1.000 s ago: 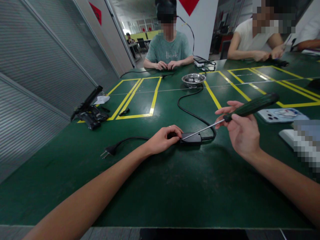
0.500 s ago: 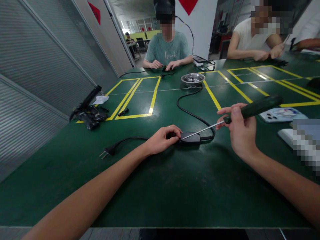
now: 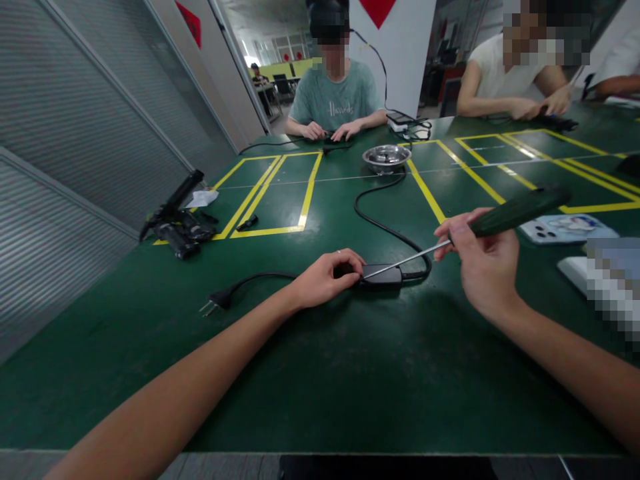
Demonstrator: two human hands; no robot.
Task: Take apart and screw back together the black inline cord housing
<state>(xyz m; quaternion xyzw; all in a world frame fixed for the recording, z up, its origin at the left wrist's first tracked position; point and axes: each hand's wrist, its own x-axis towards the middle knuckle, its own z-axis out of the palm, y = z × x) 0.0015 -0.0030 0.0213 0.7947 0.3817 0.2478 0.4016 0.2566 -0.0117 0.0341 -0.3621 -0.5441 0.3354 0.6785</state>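
On the green table lies a black power adapter (image 3: 383, 276) with a cord at each end. Around its left end my left hand (image 3: 327, 277) is closed, holding it against the table. A screwdriver (image 3: 520, 212) with a dark green handle is in my right hand (image 3: 487, 267), gripped near the base of the handle. Its thin metal shaft slants down to the left, and the tip meets the adapter close to my left fingertips. The left cord ends in a two-pin plug (image 3: 219, 302). The right cord (image 3: 385, 227) curls back toward a metal bowl.
The metal bowl (image 3: 387, 159) holds small items. Black plastic-wrapped parts (image 3: 180, 233) lie at the left, near a small black piece (image 3: 247, 223). A phone (image 3: 567, 229) and a white object (image 3: 575, 270) are at the right. Two people work across the table (image 3: 320, 400).
My right hand has shifted slightly, its fingers gathered closer around the screwdriver handle. The tip stays on the adapter, and my left hand has kept its place.
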